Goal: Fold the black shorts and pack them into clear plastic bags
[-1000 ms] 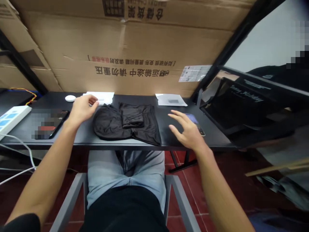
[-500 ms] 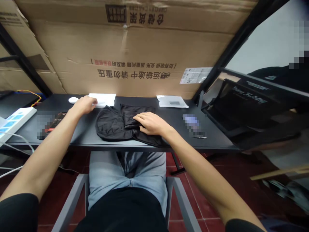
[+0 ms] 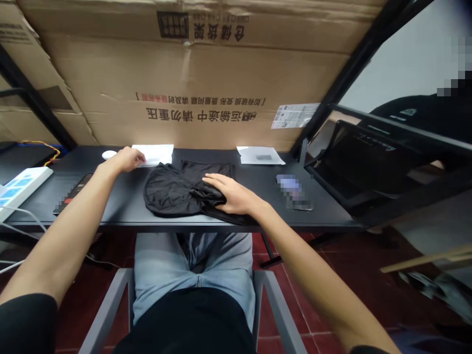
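A black cloth item (image 3: 167, 191) lies on the dark desk in front of me, its rounded part to the left and a squarer part behind. My right hand (image 3: 233, 193) rests on its right side, with a bunched fold of the cloth held between thumb and fingers. To the left, my left hand (image 3: 130, 159) is at the near left edge of a white paper sheet (image 3: 158, 153). Its fingers are bent and their tips are hard to make out, so whether they pinch the sheet is unclear.
A white oval object (image 3: 109, 155) sits left of my left hand. Phones lie at left (image 3: 75, 191) and right (image 3: 294, 191). Another white sheet (image 3: 260, 155) is at the back. A power strip (image 3: 22, 189), upright cardboard (image 3: 206, 73) and a person in black (image 3: 420, 115) are around.
My right hand has moved slightly nearer the desk's front edge and gathered the cloth's middle fold into a bunch. My left hand has hardly moved. The view has shifted slightly.
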Tool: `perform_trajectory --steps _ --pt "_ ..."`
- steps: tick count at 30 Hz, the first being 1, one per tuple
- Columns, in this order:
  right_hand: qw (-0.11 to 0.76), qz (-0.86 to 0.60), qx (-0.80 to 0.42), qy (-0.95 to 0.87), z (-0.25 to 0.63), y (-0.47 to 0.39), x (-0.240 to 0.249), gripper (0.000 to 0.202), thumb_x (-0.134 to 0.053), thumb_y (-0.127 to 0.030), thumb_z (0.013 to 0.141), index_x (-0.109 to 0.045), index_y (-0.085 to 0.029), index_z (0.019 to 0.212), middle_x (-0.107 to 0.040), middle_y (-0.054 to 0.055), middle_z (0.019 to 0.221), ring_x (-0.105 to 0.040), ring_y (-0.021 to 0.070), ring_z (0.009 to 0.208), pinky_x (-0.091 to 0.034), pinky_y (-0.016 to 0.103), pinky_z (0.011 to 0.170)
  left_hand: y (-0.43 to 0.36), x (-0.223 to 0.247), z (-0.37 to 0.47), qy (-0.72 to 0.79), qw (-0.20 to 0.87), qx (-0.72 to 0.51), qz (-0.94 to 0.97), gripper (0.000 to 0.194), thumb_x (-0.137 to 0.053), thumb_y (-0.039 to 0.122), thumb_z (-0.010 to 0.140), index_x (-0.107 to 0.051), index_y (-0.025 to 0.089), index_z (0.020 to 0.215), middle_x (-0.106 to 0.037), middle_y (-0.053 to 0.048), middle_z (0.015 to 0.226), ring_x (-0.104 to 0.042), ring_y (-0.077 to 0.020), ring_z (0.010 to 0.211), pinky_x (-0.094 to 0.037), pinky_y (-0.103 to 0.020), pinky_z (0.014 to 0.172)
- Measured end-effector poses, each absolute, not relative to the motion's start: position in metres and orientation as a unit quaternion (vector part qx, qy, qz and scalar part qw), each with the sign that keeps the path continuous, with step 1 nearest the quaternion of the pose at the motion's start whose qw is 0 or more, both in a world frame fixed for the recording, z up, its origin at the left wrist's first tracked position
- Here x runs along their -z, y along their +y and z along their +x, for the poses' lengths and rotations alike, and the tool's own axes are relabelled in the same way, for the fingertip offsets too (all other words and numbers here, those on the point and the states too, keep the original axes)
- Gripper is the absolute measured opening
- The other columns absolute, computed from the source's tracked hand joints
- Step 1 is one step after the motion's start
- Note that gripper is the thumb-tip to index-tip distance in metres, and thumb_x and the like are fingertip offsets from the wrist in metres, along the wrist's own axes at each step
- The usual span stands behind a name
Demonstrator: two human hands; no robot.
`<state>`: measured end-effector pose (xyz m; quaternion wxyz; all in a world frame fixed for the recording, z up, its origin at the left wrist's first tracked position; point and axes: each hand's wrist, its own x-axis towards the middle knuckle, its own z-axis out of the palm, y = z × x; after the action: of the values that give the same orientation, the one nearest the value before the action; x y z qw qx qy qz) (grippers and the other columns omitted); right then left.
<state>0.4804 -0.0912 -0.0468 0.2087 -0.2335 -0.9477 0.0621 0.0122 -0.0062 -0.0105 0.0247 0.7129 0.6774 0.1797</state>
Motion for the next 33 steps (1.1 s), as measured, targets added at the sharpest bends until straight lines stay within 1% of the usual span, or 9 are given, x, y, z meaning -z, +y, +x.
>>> perform_trajectory --steps 5,9,12,15,17,21,24,28,33 --pt "0.191 -0.267 -0.107 -0.938 0.482 -0.096 0.049 0.087 -0.076 -0.007 0.086 -0.058 -0.028 0.169 -0.065 0.013 0.171 -0.063 0.0313 0.159 -0.052 0.052 0.133 0.000 0.008 0.009 0.670 0.015 -0.057 0.740 0.024 -0.082 0.047 0.086 -0.083 0.023 0.090 -0.086 -0.007 0.098 -0.075 -0.0261 0.100 -0.051 -0.030 0.096" --pt "0.191 -0.296 -0.093 -0.931 0.476 -0.103 0.042 0.086 -0.069 -0.001 0.085 -0.063 -0.027 0.166 -0.070 0.010 0.166 -0.069 0.0311 0.153 -0.058 0.048 0.128 -0.008 0.005 0.016 0.668 -0.028 -0.023 0.744 0.026 -0.071 0.039 0.095 -0.082 0.018 0.105 -0.085 -0.013 0.119 -0.074 -0.0294 0.111 -0.051 -0.034 0.104" --pt "0.205 -0.322 -0.086 -0.920 0.476 -0.106 0.036 0.089 -0.065 0.002 0.082 -0.064 -0.026 0.166 -0.072 0.009 0.163 -0.072 0.0305 0.150 -0.059 0.047 0.127 -0.027 -0.011 0.034 0.667 -0.118 -0.044 0.734 0.030 -0.057 0.032 0.105 -0.078 0.015 0.118 -0.081 -0.020 0.130 -0.074 -0.0342 0.119 -0.053 -0.039 0.105" --pt "0.281 -0.337 -0.080 -0.895 0.485 -0.107 0.029 0.089 -0.061 0.001 0.082 -0.063 -0.024 0.166 -0.071 0.008 0.165 -0.070 0.0283 0.151 -0.055 0.046 0.131 -0.053 -0.031 0.069 0.652 -0.219 -0.102 0.718 0.040 -0.042 0.028 0.113 -0.070 0.009 0.134 -0.076 -0.027 0.135 -0.071 -0.0383 0.127 -0.056 -0.046 0.102" --pt "0.365 -0.344 -0.067 -0.863 0.494 -0.108 0.024 0.085 -0.060 -0.001 0.083 -0.064 -0.024 0.165 -0.071 0.007 0.165 -0.070 0.0278 0.151 -0.054 0.046 0.132 -0.072 -0.037 0.100 0.634 -0.231 -0.109 0.730 0.041 -0.038 0.027 0.116 -0.068 0.009 0.135 -0.075 -0.027 0.135 -0.069 -0.0394 0.132 -0.057 -0.046 0.100" --pt "0.547 -0.361 0.005 -0.755 0.508 -0.113 0.013 0.062 -0.065 -0.014 0.097 -0.070 -0.022 0.157 -0.079 0.009 0.153 -0.076 0.0309 0.142 -0.060 0.049 0.126 -0.115 -0.021 0.169 0.562 -0.199 -0.068 0.800 0.035 -0.038 0.020 0.115 -0.070 0.013 0.129 -0.078 -0.024 0.122 -0.075 -0.0386 0.121 -0.058 -0.044 0.092" --pt "0.611 -0.358 0.051 -0.704 0.514 -0.126 0.009 0.051 -0.067 -0.024 0.105 -0.072 -0.021 0.156 -0.081 0.011 0.149 -0.078 0.0323 0.138 -0.062 0.050 0.123 -0.142 0.001 0.208 0.521 -0.140 -0.031 0.841 0.035 -0.039 0.018 0.116 -0.068 0.015 0.134 -0.080 -0.022 0.117 -0.080 -0.0359 0.110 -0.058 -0.040 0.082" --pt "0.562 -0.280 0.072 -0.775 0.514 -0.148 0.014 0.056 -0.063 -0.023 0.109 -0.064 -0.026 0.165 -0.076 0.010 0.157 -0.077 0.0308 0.142 -0.063 0.050 0.124 -0.147 0.017 0.224 0.530 -0.073 0.009 0.845 0.035 -0.044 0.023 0.117 -0.064 0.016 0.144 -0.083 -0.021 0.112 -0.083 -0.0339 0.098 -0.057 -0.039 0.079" --pt "0.375 -0.157 0.056 -0.912 0.497 -0.149 0.031 0.068 -0.060 -0.019 0.112 -0.047 -0.025 0.178 -0.062 0.014 0.174 -0.063 0.0307 0.159 -0.058 0.053 0.130 -0.125 0.012 0.210 0.538 -0.037 -0.014 0.842 0.041 -0.053 0.026 0.113 -0.067 0.020 0.151 -0.083 -0.019 0.124 -0.082 -0.0367 0.115 -0.059 -0.040 0.090"
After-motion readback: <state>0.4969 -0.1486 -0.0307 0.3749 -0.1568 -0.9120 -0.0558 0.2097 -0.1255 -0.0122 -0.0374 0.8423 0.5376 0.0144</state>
